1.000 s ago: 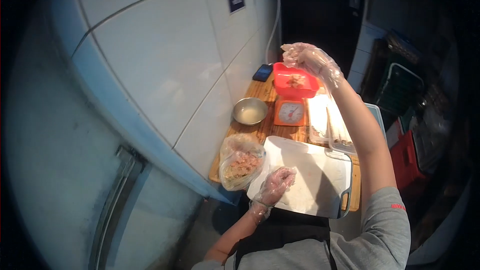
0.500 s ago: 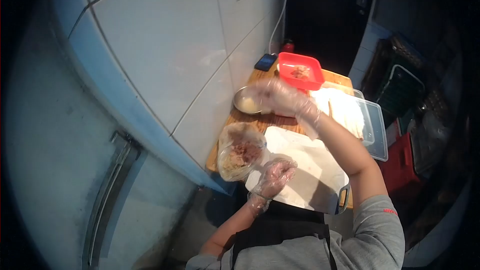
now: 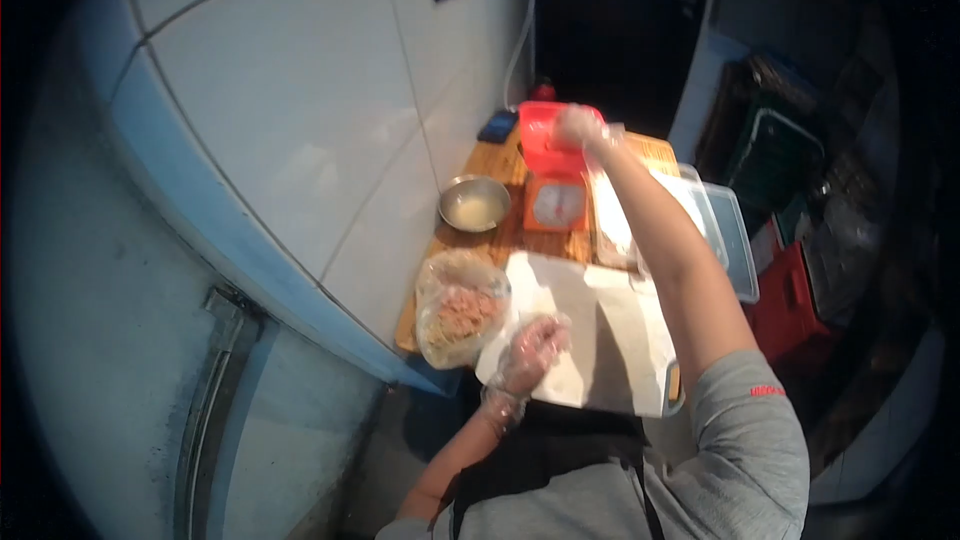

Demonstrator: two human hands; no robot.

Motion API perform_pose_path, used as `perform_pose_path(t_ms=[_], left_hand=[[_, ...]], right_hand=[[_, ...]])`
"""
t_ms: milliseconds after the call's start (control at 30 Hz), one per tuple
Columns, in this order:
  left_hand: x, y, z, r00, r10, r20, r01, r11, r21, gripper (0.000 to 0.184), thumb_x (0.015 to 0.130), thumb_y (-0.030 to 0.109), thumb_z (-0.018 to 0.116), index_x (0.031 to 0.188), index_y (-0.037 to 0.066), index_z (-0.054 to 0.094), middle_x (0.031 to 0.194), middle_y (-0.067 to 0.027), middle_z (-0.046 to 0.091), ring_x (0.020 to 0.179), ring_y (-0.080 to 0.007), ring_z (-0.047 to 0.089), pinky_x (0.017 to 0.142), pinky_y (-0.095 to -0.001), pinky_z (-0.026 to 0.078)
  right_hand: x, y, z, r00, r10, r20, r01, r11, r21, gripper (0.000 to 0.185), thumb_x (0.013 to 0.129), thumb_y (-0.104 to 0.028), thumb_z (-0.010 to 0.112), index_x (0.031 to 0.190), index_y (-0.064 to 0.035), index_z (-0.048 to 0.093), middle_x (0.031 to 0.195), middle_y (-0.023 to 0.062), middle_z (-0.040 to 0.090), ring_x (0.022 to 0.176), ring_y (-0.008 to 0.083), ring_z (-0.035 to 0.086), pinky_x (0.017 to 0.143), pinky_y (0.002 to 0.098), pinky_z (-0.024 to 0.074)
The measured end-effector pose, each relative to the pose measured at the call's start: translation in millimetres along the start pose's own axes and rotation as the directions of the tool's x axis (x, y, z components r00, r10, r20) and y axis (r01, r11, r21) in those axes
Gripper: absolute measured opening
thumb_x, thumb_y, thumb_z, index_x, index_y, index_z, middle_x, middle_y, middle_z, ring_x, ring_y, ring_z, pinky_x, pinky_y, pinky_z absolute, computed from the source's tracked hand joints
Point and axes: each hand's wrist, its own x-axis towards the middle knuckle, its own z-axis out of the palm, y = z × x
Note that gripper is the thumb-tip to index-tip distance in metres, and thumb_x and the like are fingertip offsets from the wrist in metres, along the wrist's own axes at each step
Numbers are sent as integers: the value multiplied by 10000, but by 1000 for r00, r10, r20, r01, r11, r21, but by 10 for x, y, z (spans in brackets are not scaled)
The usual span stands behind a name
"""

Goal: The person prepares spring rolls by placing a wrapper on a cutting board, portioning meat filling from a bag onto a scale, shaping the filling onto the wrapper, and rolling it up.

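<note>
My left hand (image 3: 535,355), in a clear plastic glove, hovers over the near left part of a white board (image 3: 620,340). Its fingers are curled in; whether anything lies inside them is hidden. Just left of it stands a plastic-lined bowl (image 3: 437,325) with pinkish, crumbly filling (image 3: 470,310). My right hand (image 3: 582,130), also gloved, reaches into the red tray (image 3: 540,155) on an orange dial scale (image 3: 557,208). Motion smears its fingers, and the hand hides most of the tray's contents. A metal bowl (image 3: 475,204) with pale yellowish liquid stands left of the scale.
Clear plastic containers (image 3: 735,240) stand at the right of the wooden table (image 3: 520,165), partly behind my right arm. A phone (image 3: 497,126) with a white cable lies by the tiled wall (image 3: 300,120). A red box (image 3: 790,310) and a green crate (image 3: 775,160) are farther right.
My right hand has moved from above the metal bowl to the red tray, uncovering the bowl and the scale's dial. My left hand stays over the board. The view has shifted slightly.
</note>
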Motion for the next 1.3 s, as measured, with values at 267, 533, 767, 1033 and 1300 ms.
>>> perform_pose_path(t_ms=[267, 533, 767, 1033, 1300], left_hand=[[106, 324, -248, 988, -64, -142, -46, 752, -658, 89, 1052, 159, 525, 1085, 99, 581, 873, -18, 593, 788, -143, 561, 764, -300, 483], [270, 528, -196, 993, 97, 68, -73, 952, -296, 386, 960, 287, 677, 1247, 61, 552, 1116, -54, 579, 1080, -174, 547, 975, -348, 452], [355, 195, 497, 836, 210, 506, -515, 619, 593, 818, 805, 173, 838, 1484, 2, 414, 1420, -212, 538, 1353, -370, 501, 1134, -427, 401], [310, 157, 533, 892, -83, 444, -137, 887, 442, 488, 814, 61, 802, 1268, -19, 641, 1208, -190, 678, 1039, -317, 690, 839, -344, 579], [240, 166, 234, 878, -3, 478, -263, 832, 488, 779, 838, 196, 852, 1456, -44, 443, 1345, -94, 599, 1233, -162, 553, 1054, -336, 462]], right_hand=[[-734, 510, -260, 859, -493, -136, -140, -482, 865, 309, 974, -228, 635, 1191, -10, 613, 1076, 56, 638, 1010, 196, 648, 878, 266, 538], [-2964, 574, 413, 909, -310, 279, -238, 164, 957, 683, 837, -121, 811, 1428, -12, 486, 1213, 171, 668, 1088, 223, 661, 830, 376, 593], [-3629, 677, 906, 947, -286, -149, 283, 515, 809, 677, 807, -153, 844, 1390, -3, 534, 1196, 112, 697, 1005, 183, 671, 861, 323, 550], [-3759, 669, 1179, 978, -181, -100, 189, 581, 792, 401, 795, -148, 821, 1169, -54, 708, 892, 130, 695, 776, 253, 653, 748, 361, 529], [-3803, 642, 1103, 983, -178, -45, 99, 309, 946, 412, 791, -197, 838, 1145, -40, 698, 1106, 165, 673, 1038, 297, 660, 920, 372, 530]])
